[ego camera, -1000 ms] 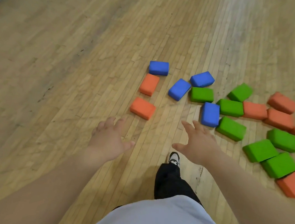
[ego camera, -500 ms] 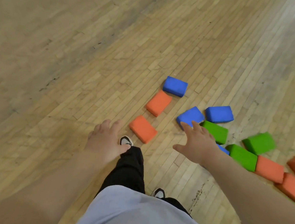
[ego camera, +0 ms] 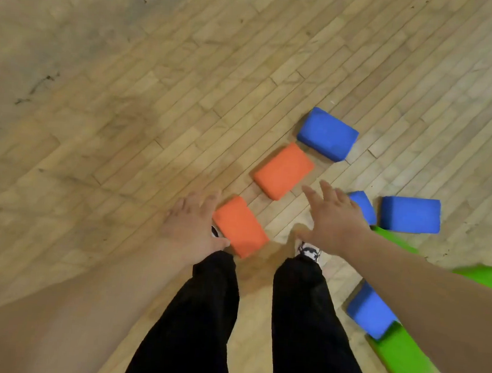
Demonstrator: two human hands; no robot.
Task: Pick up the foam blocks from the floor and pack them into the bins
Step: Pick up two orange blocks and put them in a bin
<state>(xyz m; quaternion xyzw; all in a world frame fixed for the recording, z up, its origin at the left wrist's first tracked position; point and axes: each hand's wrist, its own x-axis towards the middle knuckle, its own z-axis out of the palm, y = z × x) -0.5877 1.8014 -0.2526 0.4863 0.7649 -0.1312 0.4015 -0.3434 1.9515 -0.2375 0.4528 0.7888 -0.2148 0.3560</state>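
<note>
Orange blocks: the near orange block (ego camera: 240, 227) lies flat on the wooden floor (ego camera: 111, 122), just ahead of the person's feet. The far orange block (ego camera: 284, 170) lies flat just beyond it, with bare boards between the two.
Blue blocks: the far blue block (ego camera: 327, 134) sits just past the far orange block, corner near corner. The right blue block (ego camera: 410, 214) lies well off to the right. A half-hidden blue block (ego camera: 364, 204) shows just beside it, behind the right hand. The low blue block (ego camera: 372, 311) lies near the right leg, against a green block (ego camera: 402, 357).
Green blocks: all are blurred. Another green block (ego camera: 482, 277) shows at the right edge, beyond the right forearm.
Left hand: the left hand (ego camera: 191, 226) is low at the left edge of the near orange block. Its fingers are straight and close together, pointing away from the body, and its thumb is at the block's near corner. It seems to touch the block, though the blur leaves that unsure. It grips nothing.
Right hand: the right hand (ego camera: 333, 219) is palm down with its fingers spread, over the floor between the far orange block and the half-hidden blue block. It holds nothing.
Legs: black trousers (ego camera: 193, 314) fill the lower middle, and a black and white shoe (ego camera: 309, 250) shows under the right wrist.
</note>
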